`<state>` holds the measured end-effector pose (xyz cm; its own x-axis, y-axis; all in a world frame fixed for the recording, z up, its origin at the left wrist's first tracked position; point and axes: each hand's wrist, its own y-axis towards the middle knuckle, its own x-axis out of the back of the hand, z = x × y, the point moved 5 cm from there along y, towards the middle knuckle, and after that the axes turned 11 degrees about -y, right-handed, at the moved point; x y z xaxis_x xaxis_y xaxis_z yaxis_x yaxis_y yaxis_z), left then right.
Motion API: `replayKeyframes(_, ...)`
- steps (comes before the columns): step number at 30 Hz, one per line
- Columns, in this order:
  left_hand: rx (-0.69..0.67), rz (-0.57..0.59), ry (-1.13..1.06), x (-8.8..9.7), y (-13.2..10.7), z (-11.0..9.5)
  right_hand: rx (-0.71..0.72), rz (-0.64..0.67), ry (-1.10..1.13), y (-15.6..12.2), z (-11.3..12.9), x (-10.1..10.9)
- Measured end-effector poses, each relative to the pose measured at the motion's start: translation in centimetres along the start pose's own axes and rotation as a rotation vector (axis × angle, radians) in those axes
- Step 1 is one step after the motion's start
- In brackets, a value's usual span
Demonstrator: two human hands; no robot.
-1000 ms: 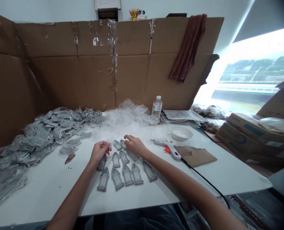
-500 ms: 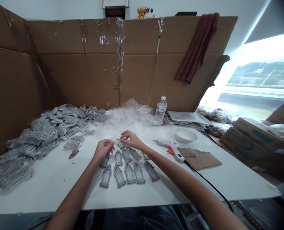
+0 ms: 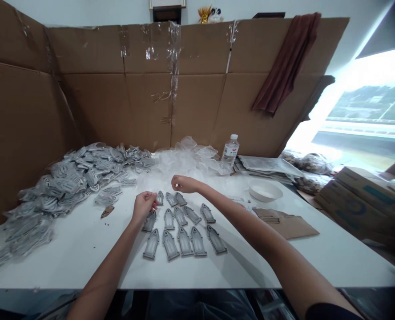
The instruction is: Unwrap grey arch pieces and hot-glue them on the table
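Small grey arched window-shaped pieces lie in loose rows on the white table. My left hand is closed, with fingertips beside a small upright-lying arched piece in the far row; whether they grip it is unclear. Another arched piece is partly covered by that hand. My right hand hovers beyond the far row, its fingers curled together. Anything inside them is too small or hidden to make out. Under my right forearm, the glue gun is mostly hidden.
Bagged grey pieces are heaped at the left. Clear plastic bags and a water bottle stand at the back. To the right are a white bowl and a cardboard scrap. Tall cardboard walls the table's rear.
My right hand has lifted away from the far pieces, up and slightly right, and its fingers have curled in. The right forearm now covers the glue gun. My left hand stays near the far-left pieces.
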<state>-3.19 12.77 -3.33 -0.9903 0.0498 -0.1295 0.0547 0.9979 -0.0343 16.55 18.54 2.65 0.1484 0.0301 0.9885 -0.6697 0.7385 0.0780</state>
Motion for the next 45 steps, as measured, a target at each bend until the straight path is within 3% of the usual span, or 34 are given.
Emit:
replayKeyframes(6, 0.016, -0.015, 0.009, -0.2, 0.1, 0.3, 0.147, 0.182, -0.138, 1.5, 1.4, -0.5)
replayKeyframes(21, 0.024, -0.004, 0.025, -0.4, -0.2, -0.1, 0.171, 0.293, -0.230, 3.2, 1.8, -1.3)
replayKeyframes(29, 0.032, 0.001, 0.035, -0.6, -0.3, -0.1, 0.119, 0.221, -0.108, 3.0, 2.3, -1.2)
replayKeyframes(34, 0.031, 0.009, 0.030, -0.6, -0.2, 0.1, 0.046, 0.123, 0.100, 3.3, 2.4, -0.4)
replayKeyframes(45, 0.029, 0.023, 0.013, -0.6, 0.0, 0.4, -0.070, 0.062, 0.445, 2.9, 3.2, -0.9)
